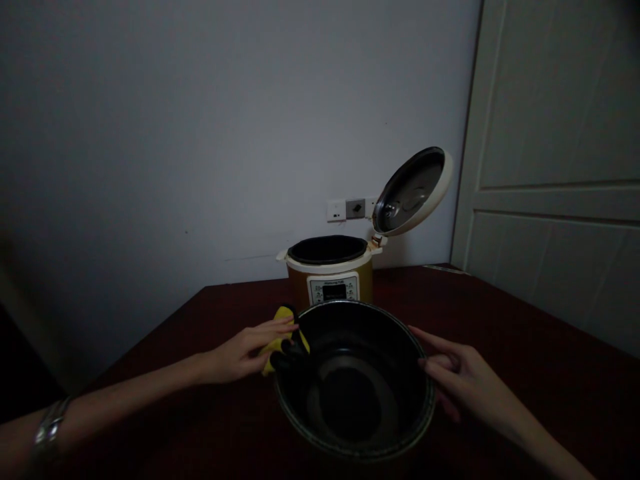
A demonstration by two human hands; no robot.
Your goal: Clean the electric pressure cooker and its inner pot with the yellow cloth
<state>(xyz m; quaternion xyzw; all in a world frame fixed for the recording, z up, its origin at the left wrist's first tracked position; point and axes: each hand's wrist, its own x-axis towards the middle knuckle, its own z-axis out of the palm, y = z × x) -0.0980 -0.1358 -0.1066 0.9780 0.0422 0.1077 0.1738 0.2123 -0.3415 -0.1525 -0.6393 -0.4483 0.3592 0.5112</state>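
A dark round inner pot [395, 393] is tilted toward me at the front of the table, its inside showing. My right hand [457, 373] grips the right rim, thumb at the inner edge and fingers around the outside. At the left rim, my left hand [255, 347] is closed on a yellow and black cloth [280, 343], which laps over the edge into the pot. Behind the pot stands a gold and cream electric cooker [299, 280] with a control panel on its front. Its lid [413, 193] is raised to the right.
The dark red table [230, 307] reaches back to a pale wall [200, 133]. Wall sockets [336, 211] sit just behind the cooker. A panelled white door [555, 133] rises along the right side.
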